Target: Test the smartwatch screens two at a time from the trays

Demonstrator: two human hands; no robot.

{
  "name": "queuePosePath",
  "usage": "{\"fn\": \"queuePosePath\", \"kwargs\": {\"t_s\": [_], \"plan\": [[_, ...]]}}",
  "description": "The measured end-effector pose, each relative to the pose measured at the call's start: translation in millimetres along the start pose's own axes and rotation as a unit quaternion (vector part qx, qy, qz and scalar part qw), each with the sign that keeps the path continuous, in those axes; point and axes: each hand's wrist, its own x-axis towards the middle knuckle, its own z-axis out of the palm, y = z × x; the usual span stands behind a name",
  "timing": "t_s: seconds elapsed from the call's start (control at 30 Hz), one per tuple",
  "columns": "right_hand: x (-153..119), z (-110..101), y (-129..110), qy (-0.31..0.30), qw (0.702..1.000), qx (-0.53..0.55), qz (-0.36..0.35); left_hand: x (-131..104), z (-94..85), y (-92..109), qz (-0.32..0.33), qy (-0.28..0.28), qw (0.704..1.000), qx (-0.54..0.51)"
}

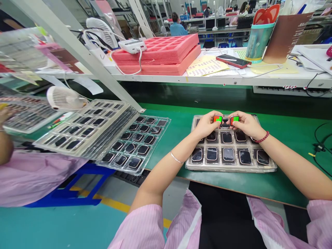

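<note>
Over the back row of a clear plastic tray [230, 168], my left hand [206, 124] grips a square watch [218, 119] with a lit red and green screen. My right hand [245, 122] pinches a second lit watch [234, 119], close beside the first but with a small gap between them. Rows of dark-screened watches, such as one at the front [228, 154], sit in the tray's compartments below my hands. My fingers partly hide the back row.
A tray of dark watches [137, 138] and a leaning stack of trays [88, 128] lie to the left. A white fan [66, 98] is behind them. Another person's arm [5, 138] shows at far left. A shelf [207, 80] spans the back; black cables [320, 147] lie right.
</note>
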Motion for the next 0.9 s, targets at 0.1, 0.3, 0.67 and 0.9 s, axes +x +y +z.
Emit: {"fn": "queuePosePath", "kwargs": {"t_s": [0.1, 0.3, 0.67, 0.9], "plan": [[0.0, -0.1, 0.4, -0.005, 1.000, 0.001, -0.002, 0.4, 0.0, -0.9, 0.004, 0.003, 1.000, 0.009], [0.4, 0.7, 1.3, -0.013, 1.000, -0.006, -0.007, -0.6, 0.4, -0.5, 0.026, 0.001, 0.999, 0.038], [3.2, -1.2, 6.9, -0.027, 0.999, -0.022, -0.016, 1.9, -2.2, -7.8, 0.030, -0.002, 0.999, 0.041], [3.2, -0.8, 6.5, -0.033, 0.999, -0.021, -0.016, 2.7, -2.8, -9.0, 0.032, -0.008, 0.999, 0.027]]}}
